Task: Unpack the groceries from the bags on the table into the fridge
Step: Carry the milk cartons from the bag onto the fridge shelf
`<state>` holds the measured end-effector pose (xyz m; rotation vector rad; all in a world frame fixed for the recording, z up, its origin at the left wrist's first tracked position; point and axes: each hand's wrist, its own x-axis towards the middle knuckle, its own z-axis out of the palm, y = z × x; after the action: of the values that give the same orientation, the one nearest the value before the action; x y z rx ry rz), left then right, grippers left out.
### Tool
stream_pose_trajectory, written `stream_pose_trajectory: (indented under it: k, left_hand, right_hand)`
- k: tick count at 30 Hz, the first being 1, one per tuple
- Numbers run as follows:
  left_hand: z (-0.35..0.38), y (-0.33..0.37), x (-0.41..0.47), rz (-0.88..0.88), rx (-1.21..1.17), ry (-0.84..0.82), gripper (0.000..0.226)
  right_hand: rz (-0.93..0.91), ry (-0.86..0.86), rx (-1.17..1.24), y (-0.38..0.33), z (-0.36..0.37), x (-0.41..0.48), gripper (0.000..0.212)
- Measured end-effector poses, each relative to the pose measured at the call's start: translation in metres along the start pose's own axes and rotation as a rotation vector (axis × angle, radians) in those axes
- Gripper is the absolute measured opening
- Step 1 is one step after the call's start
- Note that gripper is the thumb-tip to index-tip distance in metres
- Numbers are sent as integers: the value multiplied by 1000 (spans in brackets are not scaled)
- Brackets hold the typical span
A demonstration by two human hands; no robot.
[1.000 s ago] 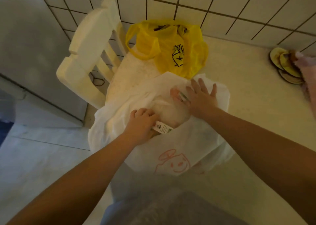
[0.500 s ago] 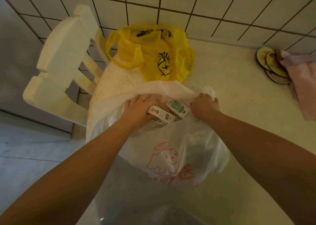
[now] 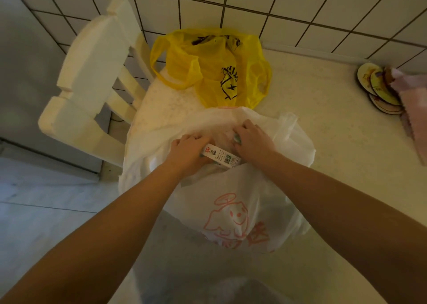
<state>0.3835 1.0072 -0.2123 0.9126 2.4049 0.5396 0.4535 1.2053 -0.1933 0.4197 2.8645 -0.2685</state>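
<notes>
Two hands down at the mouth of the white bag [image 3: 231, 199]: gripping with the left hand [image 3: 189, 151], fingers curled over the end of a small white carton [image 3: 221, 157] with a printed label and code squares; reaching in with the right hand [image 3: 253, 141], fingers bent down over a second pack [image 3: 236, 138] with green print. Cannot tell whether truly gripping there or merely resting, with most of it hidden under the knuckles. Lying right between the two hands, that white carton, flat and slanted across the bag's opening, touching the left palm and just beside the right wrist. Probably light and stiff-sided, a drink box by the look of it, so an easy one-handed lift. Best taken across the long flat faces and not squeezed hard at the middle. Slippery film all around, though: thin, floppy, likely to cling and ride up with anything pulled out, so worth pinning the rim with one hand while lifting with the other. Sitting on the pale table [image 3: 323, 118], that bag, near the front edge, with a red cartoon face on its side. Just behind it, a yellow bag [image 3: 215, 72], slumped open, untouched. Off to the left, a white chair [image 3: 92, 72]; far right, well apart, round coasters [image 3: 379, 88] and a pink cloth [image 3: 413, 104]. No fridge in view.
</notes>
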Motion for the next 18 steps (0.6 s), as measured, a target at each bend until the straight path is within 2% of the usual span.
stream_pose_trajectory:
  k: [5, 9, 14, 18]
  left_hand:
    - [7, -10, -11, 4, -66, 27, 28]
    - [10, -11, -19, 12, -90, 60, 27]
    - [9, -13, -27, 7, -91, 66, 26]
    - [6, -15, -34, 16, -87, 95, 24]
  right_hand:
    - [97, 25, -89, -5, 4, 6, 49]
    - [132, -53, -68, 7, 5, 6, 49]
    - [133, -34, 103, 8, 7, 1, 53]
    - [131, 31, 325, 1, -6, -20, 66]
